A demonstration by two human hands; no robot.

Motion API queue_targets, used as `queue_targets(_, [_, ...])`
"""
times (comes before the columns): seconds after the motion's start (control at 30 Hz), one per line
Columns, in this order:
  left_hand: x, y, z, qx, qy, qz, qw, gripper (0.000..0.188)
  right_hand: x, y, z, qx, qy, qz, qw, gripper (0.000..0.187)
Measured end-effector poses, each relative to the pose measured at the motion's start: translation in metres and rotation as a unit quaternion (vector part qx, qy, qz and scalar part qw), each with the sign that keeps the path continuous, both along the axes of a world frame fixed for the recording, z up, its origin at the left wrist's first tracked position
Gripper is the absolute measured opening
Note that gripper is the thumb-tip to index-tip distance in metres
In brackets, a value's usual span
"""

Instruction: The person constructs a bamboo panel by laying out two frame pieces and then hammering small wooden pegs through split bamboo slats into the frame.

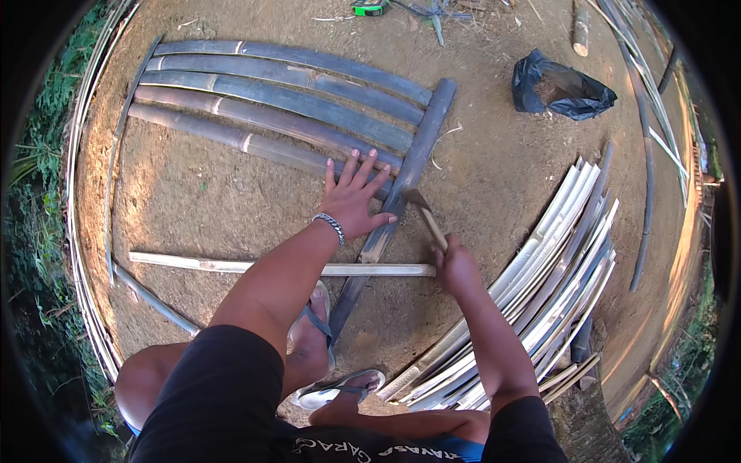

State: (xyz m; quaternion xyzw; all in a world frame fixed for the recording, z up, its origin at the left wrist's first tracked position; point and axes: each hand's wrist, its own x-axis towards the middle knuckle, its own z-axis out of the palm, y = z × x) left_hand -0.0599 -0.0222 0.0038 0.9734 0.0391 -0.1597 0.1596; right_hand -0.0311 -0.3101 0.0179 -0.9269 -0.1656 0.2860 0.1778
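My left hand point(355, 193) lies flat with its fingers spread over the near end of a dark bamboo slat point(270, 148), its thumb reaching across a dark bamboo crosspiece point(429, 137). Closed around a wooden handle, my right hand point(457, 266) holds a hammer point(429, 219). The hammer's dark head is beside the crosspiece, close to my left thumb. Several dark slats point(285, 96) run side by side from the crosspiece to a thin pole point(126, 112) on the left. A pale split bamboo strip point(370, 269) lies crosswise below my left hand. Any nail is too small to make out.
A curved pile of split bamboo strips point(532, 289) lies to the right. Beyond it sits an open black plastic bag point(567, 89) with brown contents. A green tape measure point(370, 8) rests at the far edge. My sandalled feet point(340, 392) are near the crosspiece's lower end.
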Motion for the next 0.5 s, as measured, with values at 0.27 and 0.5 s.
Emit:
queue_targets(0.27, [0.002,0.004,0.013,0.022,0.036,0.000,0.999,0.100,0.007,0.023,0.025,-0.040,0.015,0.015,0.999,0.032])
queue_targets(0.5, [0.000,0.003,0.008,0.014,0.030,0.000,0.999,0.106,0.001,-0.007,0.014,0.001,-0.026,-0.080,0.996,0.035])
